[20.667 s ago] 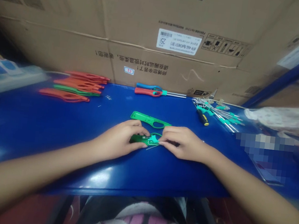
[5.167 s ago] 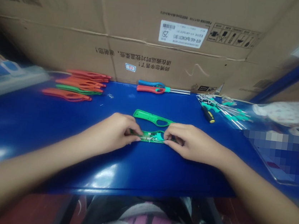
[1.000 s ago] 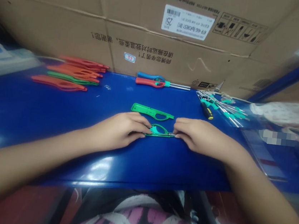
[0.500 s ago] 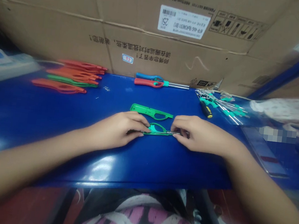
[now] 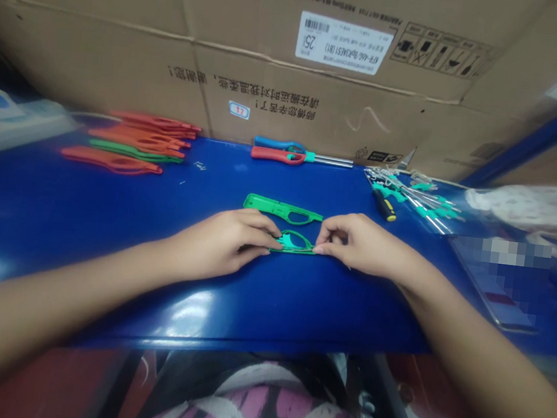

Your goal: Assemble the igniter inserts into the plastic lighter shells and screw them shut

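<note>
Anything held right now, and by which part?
The nearer green shell half: the left hand holds its left end. The right hand is at its right tip; what exactly it pinches is hidden.

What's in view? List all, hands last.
Handle halves: two, green, centre
Insert: one, teal, in near half
Handles: several, orange and green, left
Lighters: two, blue and red, back
Rods: several, silver and teal, right
Tool: one, black and yellow, by rods
Carton: one, brown, back
Table: one, blue, below
Cloth: one, white, right
Flat item: one, partly pixelated, right
Blurred box: one, white and blue, left
Clothing: one, pink and white, bottom
Left hand: one, bare, on near half
Right hand: one, bare, on near half
</note>
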### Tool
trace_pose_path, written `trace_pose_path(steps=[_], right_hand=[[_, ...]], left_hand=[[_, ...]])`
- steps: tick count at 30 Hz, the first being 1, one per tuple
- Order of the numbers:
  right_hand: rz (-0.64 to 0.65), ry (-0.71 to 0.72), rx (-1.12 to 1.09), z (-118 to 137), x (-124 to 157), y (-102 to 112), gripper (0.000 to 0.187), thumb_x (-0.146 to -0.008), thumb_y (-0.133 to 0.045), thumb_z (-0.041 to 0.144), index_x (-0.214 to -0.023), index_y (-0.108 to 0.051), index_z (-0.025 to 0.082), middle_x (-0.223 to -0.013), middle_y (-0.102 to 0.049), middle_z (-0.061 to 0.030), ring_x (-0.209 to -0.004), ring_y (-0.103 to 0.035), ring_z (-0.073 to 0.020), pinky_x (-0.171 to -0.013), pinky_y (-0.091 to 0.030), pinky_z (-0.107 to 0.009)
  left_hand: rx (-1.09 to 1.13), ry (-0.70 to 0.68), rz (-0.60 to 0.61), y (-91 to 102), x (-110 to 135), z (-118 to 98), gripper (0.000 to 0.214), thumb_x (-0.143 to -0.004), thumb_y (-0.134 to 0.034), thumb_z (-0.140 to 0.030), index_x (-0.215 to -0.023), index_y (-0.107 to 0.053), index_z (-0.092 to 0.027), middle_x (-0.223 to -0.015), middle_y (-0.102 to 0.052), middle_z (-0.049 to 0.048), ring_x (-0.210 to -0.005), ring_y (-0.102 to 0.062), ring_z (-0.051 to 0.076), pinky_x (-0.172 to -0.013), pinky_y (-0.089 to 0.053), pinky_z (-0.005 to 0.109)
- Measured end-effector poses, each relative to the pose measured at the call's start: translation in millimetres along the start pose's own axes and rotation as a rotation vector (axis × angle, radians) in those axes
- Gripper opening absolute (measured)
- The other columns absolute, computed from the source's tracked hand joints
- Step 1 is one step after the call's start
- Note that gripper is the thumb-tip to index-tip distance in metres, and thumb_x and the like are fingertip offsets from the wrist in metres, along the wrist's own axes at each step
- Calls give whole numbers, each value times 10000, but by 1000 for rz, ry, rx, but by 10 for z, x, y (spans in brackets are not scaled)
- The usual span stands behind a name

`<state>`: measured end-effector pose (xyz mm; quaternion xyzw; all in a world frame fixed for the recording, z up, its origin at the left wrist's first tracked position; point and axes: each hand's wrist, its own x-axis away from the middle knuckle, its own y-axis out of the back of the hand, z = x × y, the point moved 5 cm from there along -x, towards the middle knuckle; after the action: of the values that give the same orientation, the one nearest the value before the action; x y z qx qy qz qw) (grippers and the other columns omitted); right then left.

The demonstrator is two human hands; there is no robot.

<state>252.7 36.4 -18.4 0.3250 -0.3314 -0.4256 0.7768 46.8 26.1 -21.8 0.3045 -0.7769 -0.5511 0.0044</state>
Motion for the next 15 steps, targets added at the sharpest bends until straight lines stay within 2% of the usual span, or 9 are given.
trace_pose_path(steps=[4, 10, 12, 15], right_hand=[[24, -83, -61, -2, -4, -17, 121, -835, -674, 257, -757, -657, 166, -492, -557, 42, -427, -519, -99, -493, -372, -227], [56, -68, -152, -80, -3, 25, 210, -798, -723, 365, -796, -669, 161, -549, -584, 28, -449, -531, -102, -467, -384, -225], [-2, -12, -146, -90, -19, 67, 254, -800, -722, 410, -819, -692, 159, -613, -619, 14, -484, -505, -92, -489, -371, -230], [-206, 88, -141, -86, -42, 149, 280, -863, -656, 434, -880, -717, 161, -746, -663, -16, -556, -490, -99, -536, -379, -248]], left_hand=[[23, 8, -15, -1, -14, 10, 218, -949, -590, -180, -1086, -755, -215, -1142, -734, 74, -1059, -691, 214, -962, -560, 381], [76, 31, 16, 52, -14, 25, 219, -934, -628, -215, -1135, -712, -193, -1132, -738, 80, -1043, -705, 201, -950, -568, 345], [40, 18, 65, 115, 0, 26, 298, -920, -660, -270, -1210, -677, -204, -1229, -700, 83, -1123, -675, 212, -997, -544, 345], [-102, 7, 110, 264, 17, 19, 351, -915, -663, -348, -1242, -656, -221, -1340, -632, 85, -1219, -617, 240, -1050, -504, 368]])
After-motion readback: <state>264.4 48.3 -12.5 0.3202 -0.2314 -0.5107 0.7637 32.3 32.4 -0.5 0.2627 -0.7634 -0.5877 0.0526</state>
